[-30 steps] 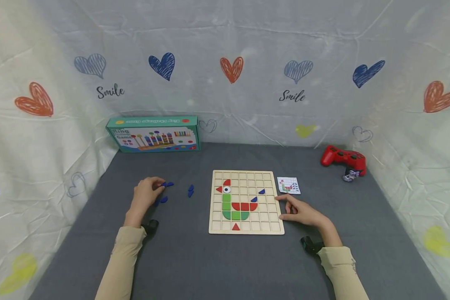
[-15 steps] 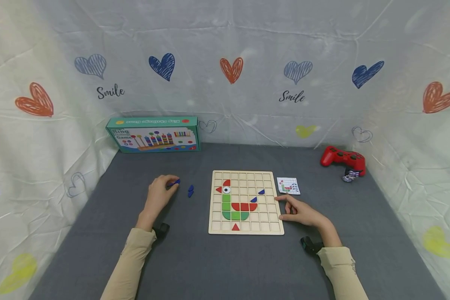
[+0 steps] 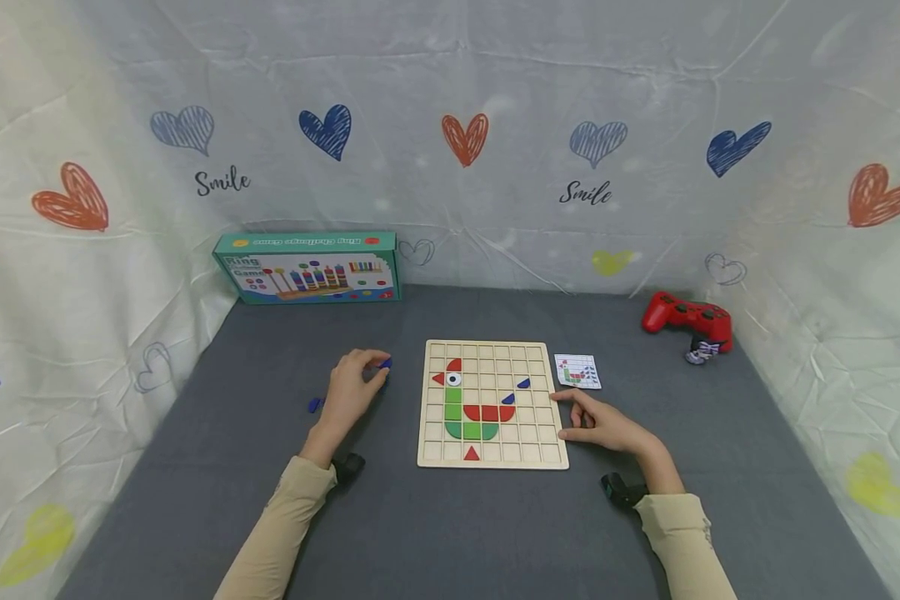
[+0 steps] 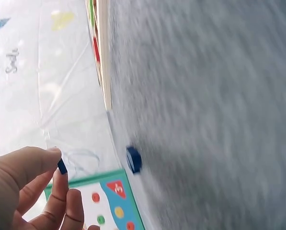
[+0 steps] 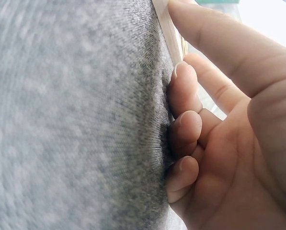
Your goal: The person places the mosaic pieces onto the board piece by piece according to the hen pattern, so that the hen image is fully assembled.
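Note:
My left hand (image 3: 350,396) pinches a small blue tile (image 4: 62,166) between thumb and fingertip, above the table. Just beyond these fingertips, a second blue tile (image 4: 133,159) rests on the cloth in the left wrist view. The thumb and index finger of my right hand (image 3: 603,423) touch the right edge of the wooden grid board (image 3: 528,454), spread apart, while its other fingers curl loosely against the cloth. Red, green and blue tiles form a bird-like figure on the board, with a round eye tile (image 3: 453,379). A lone red triangle tile (image 3: 472,454) sits in the bottom row.
Left of my left hand are more blue tiles (image 3: 315,405), partly hidden by it. A printed pattern card (image 3: 577,372) lies right of the board. A green game box (image 3: 307,268) stands back left. A red game controller (image 3: 687,317) lies back right, beside a small ornament (image 3: 702,350).
My left hand has moved right, from the left group of blue tiles to the pair nearer the board, carrying a blue tile. The right hand and the board have stayed put.

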The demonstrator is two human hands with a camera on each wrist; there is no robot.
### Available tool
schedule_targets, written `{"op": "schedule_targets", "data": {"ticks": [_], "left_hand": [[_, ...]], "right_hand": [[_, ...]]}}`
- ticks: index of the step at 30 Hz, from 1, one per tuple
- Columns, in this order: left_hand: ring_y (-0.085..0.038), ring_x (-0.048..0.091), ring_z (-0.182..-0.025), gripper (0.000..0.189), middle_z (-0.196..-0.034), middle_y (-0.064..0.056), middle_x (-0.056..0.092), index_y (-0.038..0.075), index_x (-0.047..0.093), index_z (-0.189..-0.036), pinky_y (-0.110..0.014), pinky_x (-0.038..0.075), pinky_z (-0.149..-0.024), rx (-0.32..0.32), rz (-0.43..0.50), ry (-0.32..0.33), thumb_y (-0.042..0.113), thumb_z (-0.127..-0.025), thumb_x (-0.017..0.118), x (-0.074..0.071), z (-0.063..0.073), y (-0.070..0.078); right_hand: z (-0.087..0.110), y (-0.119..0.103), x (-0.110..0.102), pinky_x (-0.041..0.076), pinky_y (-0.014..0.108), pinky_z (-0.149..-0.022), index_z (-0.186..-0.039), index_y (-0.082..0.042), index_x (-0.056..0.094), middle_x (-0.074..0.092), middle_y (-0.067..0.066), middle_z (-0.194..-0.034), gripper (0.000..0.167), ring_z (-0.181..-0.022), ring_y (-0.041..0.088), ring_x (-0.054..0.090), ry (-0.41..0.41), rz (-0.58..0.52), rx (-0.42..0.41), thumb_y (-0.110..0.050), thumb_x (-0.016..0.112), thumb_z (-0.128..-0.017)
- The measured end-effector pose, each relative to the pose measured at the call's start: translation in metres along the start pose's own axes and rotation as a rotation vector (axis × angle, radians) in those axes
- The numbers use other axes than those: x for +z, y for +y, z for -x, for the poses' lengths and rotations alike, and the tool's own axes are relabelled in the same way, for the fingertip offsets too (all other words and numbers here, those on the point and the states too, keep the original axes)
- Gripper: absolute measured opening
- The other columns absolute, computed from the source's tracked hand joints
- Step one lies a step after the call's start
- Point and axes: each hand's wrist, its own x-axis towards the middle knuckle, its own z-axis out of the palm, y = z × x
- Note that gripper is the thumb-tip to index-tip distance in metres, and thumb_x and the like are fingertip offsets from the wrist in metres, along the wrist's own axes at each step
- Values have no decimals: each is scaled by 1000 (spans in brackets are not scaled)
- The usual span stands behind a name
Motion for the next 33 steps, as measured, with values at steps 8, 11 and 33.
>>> {"op": "schedule_targets", "data": {"ticks": [8, 11, 33], "left_hand": [[-25, 55, -88, 21, -95, -7, 63, 11, 69, -104, -42, 40, -79, 41, 37, -16, 11, -83, 69, 17, 0, 15], [-24, 55, -89, 22, -96, -5, 63, 13, 69, -105, -42, 38, -81, 48, 38, -36, 12, -83, 69, 24, 1, 21], [-21, 57, -85, 18, -95, -2, 65, 16, 70, -102, -42, 41, -79, 202, 2, -165, 16, -84, 68, 63, -1, 68]], "right_hand": [[1, -1, -2, 32, 21, -50, -131, -12, 45, 48, 1, -78, 55, -57, 6, 37, 3, -11, -26, -27, 69, -83], [1, -1, -2, 33, 22, -49, -131, -12, 46, 48, 0, -77, 55, -56, 5, 38, 8, -11, -47, -27, 69, -83], [7, -29, -6, 31, 20, -50, -130, 0, 44, 49, 13, -78, 54, -56, 10, 37, 0, -41, -27, -13, 69, -83]]}}
